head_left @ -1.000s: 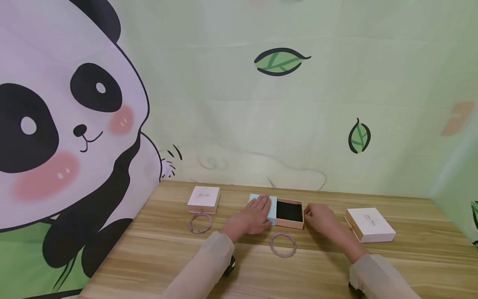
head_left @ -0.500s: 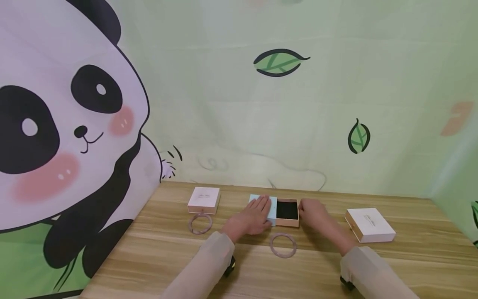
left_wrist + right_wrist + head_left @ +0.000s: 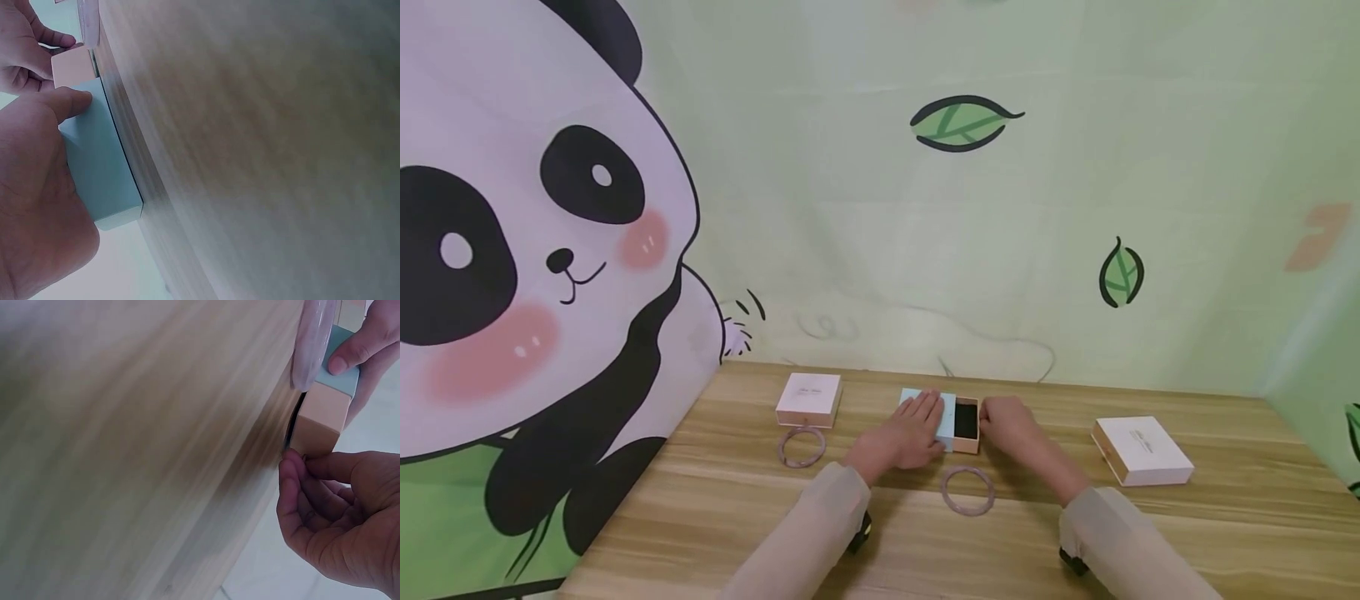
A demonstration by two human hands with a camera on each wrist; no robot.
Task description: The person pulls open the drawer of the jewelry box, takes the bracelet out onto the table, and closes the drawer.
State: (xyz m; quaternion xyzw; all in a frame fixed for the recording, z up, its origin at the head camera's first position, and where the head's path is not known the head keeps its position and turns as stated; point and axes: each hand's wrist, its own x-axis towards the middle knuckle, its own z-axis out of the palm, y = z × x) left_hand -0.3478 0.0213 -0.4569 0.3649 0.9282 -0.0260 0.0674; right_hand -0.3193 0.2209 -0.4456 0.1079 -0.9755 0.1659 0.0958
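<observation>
Left fingers atop the blue box

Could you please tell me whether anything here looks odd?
Nothing looks spilled or damaged. Only the right white box seems turned: its lettering runs sideways, whereas on the left white box it runs across.

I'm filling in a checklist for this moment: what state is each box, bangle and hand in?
Blue sleeve: flat on the table, drawer partly out
Drawer: black inside, part showing
Left white box: closed
Right white box: closed
Left bangle: lying flat
Middle bangle: lying flat
Left hand: resting on sleeve
Right hand: fingers curled, pinching at drawer's end
</observation>
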